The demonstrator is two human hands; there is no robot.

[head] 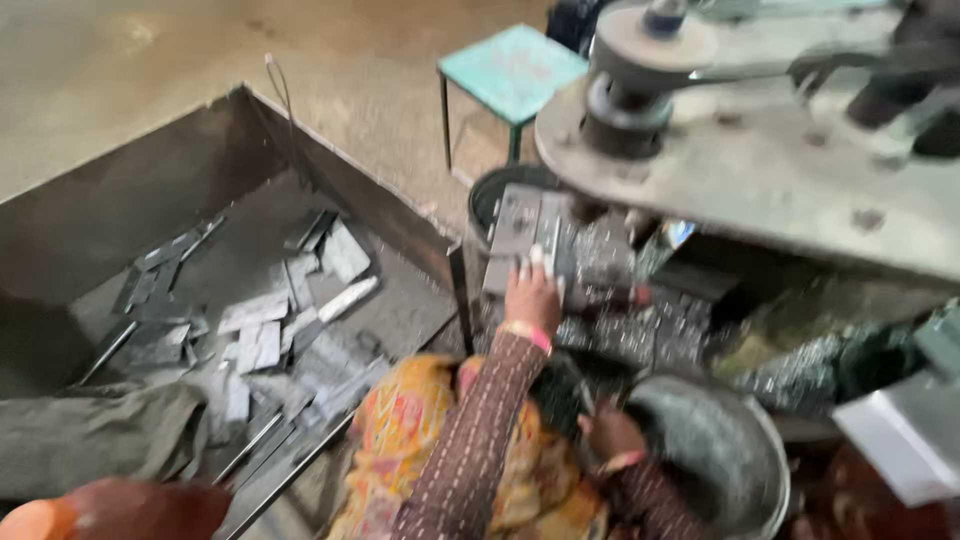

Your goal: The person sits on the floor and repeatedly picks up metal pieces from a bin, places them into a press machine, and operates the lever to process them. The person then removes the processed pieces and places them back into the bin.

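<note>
My left hand point(530, 295) reaches forward in a brown patterned sleeve. Its fingers lie over the near edge of a stack of grey metal plates point(520, 225) and appear to grip it. The stack stands under the overhang of a grey-green press machine point(760, 170). My right hand point(610, 430), a bangle at its wrist, is curled low by the left rim of a round metal pan point(760, 470). Blur hides whether it holds the rim. Small shiny metal pieces point(640, 320) are heaped between the two hands.
A large dark metal bin point(120, 210) at the left holds several flat grey offcuts point(260, 330) and strips. A teal stool point(512, 68) stands on the concrete floor behind. A dark round bucket point(487, 200) sits behind the plates. A pale box corner point(905, 435) is at the right.
</note>
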